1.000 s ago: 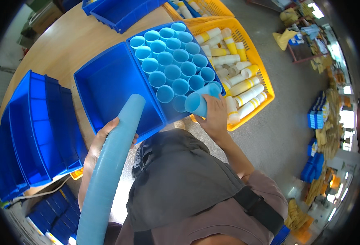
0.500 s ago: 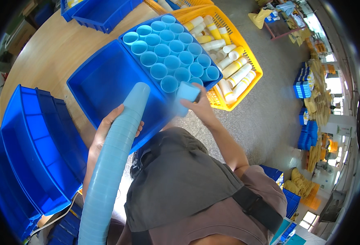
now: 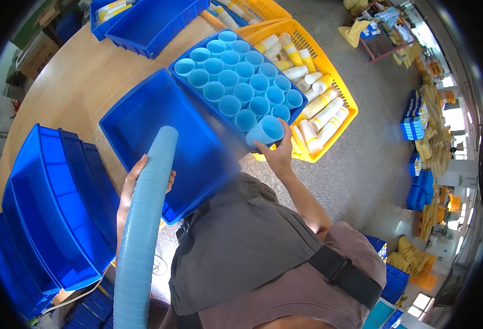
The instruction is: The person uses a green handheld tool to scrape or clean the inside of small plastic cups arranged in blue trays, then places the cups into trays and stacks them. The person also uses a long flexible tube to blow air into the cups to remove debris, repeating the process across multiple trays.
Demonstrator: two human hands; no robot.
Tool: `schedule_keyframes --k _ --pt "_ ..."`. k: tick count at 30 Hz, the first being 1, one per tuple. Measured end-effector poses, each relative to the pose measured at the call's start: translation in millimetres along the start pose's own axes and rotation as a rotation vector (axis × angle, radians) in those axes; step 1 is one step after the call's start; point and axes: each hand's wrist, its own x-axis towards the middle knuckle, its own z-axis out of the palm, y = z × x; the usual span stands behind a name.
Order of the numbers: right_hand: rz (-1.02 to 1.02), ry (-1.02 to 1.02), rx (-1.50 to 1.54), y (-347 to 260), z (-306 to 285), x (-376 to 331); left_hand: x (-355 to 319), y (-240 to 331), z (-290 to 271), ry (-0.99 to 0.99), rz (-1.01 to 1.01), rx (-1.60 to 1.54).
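Note:
My left hand [image 3: 135, 178] is wrapped round a long stack of nested light-blue cups [image 3: 143, 230], which curves down to the lower edge. The stack's narrow end lies over an empty blue tray [image 3: 137, 112]. In my right hand [image 3: 279, 153] is a single light-blue cup [image 3: 265, 132], tilted with its mouth up and away from me. That cup is at the near corner of a second blue tray [image 3: 298, 111], where several light-blue cups [image 3: 243, 92] stand upright in rows with their mouths up.
Behind the cup tray, a yellow crate [image 3: 341, 82] holds white and yellow tubes. Stacked blue bins [image 3: 60, 208] stand at the left. More blue trays [image 3: 148, 33] lie at the far side of the round wooden table [image 3: 66, 88]. Grey floor [image 3: 362, 142] stretches to the right.
My right hand has turned the single cup from mouth hidden to mouth up and brought it to the cup tray's near corner. The left hand and stack have shifted slightly left and down.

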Motion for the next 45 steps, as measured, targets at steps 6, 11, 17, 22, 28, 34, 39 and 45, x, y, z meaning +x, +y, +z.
schedule_keyframes --k 6,11,17,22,28,34,39,45 --pt "-0.035 0.106 0.011 9 2 10 4 -5 -6 -0.066 0.033 0.024" --pt "0.016 0.238 0.165 24 5 22 7 -9 -9 -0.046 0.002 0.008" --pt "-0.062 0.109 -0.073 19 -10 25 7 -10 -7 -0.048 0.028 0.041" --pt "-0.358 0.132 -0.579 -2 -34 59 10 -8 -3 0.085 -0.012 0.052" --pt "-0.240 0.013 -0.970 38 -4 136 18 -2 24 0.221 -0.049 -0.263" --pt "-0.320 -0.077 -1.005 65 8 143 21 13 53 0.247 0.093 -0.688" --pt "-0.388 0.007 -0.874 26 30 115 19 5 48 -0.005 0.163 -0.647" --pt "0.105 -0.702 0.447 -46 163 75 41 2 45 -0.190 0.228 -0.715"
